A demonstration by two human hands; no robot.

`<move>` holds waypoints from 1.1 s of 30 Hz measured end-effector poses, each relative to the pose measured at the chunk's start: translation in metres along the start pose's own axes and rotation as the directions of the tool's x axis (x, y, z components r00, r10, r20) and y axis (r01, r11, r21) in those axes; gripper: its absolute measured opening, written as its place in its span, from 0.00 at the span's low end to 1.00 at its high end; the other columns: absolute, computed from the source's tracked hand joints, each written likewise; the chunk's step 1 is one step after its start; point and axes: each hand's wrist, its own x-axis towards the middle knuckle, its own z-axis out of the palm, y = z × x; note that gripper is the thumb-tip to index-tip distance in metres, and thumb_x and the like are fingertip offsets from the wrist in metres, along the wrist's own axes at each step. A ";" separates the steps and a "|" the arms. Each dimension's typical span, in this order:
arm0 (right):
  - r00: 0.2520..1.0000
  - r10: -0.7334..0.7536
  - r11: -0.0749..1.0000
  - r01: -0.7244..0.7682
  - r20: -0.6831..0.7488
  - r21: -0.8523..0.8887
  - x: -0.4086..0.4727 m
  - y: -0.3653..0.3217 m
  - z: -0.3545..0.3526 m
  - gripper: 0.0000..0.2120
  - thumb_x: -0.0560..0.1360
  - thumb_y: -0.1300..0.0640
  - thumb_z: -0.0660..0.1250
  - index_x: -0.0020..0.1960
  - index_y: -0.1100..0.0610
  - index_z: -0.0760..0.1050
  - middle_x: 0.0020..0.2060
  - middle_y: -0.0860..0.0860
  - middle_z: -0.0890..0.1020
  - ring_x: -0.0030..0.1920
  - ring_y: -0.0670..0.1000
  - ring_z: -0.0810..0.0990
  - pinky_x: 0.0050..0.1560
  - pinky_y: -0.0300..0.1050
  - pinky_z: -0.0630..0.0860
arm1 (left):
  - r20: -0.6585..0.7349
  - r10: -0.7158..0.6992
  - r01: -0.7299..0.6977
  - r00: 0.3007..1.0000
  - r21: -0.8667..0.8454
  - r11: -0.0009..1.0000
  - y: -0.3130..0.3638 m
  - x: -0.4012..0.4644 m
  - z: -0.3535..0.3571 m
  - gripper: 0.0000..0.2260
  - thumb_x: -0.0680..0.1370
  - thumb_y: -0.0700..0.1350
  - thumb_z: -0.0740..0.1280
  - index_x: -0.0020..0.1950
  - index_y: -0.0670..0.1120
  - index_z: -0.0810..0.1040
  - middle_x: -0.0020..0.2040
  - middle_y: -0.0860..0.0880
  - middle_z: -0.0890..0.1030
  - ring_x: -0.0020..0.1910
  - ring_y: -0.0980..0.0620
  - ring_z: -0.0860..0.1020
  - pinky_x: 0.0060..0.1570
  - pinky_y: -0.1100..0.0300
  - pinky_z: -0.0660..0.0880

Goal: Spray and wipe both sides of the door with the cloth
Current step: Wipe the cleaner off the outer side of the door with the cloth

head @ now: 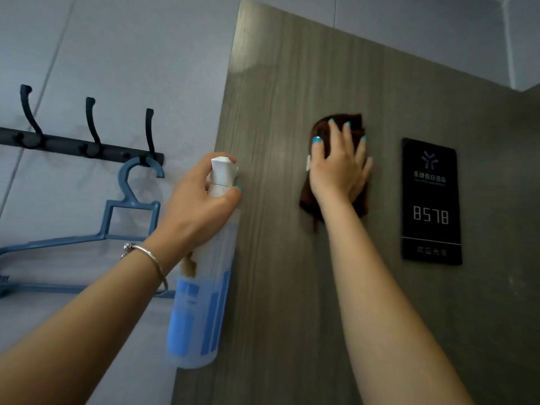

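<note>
Pressing the brown cloth (336, 171) flat-handed left of the room-number plaque (431, 201), right hand (339, 173) is risking smearing it; left hand (198, 206) is gripping the spray bottle (201, 287).

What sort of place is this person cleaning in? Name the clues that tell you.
Probably a hotel room entrance: the wood-grain door carries a black plaque reading 8578, and a wall hook rail holds a blue hanger.

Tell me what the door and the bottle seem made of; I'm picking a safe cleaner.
Door: likely wood-grain laminate, grey-brown, with straight printed-looking streaks and a soft sheen near its edge. Bottle: translucent plastic, frosted, with a white plastic spray head.
</note>
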 end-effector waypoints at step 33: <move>0.997 -0.083 0.991 0.083 -0.005 0.104 -0.103 -0.004 0.012 0.24 0.79 0.49 0.57 0.75 0.47 0.64 0.78 0.49 0.59 0.79 0.57 0.52 0.75 0.61 0.46 | -0.141 -0.115 0.125 0.983 0.063 0.990 0.003 -0.080 -0.004 0.16 0.77 0.43 0.69 0.60 0.59 0.72 0.43 0.46 0.81 0.42 0.45 0.81 0.35 0.63 0.77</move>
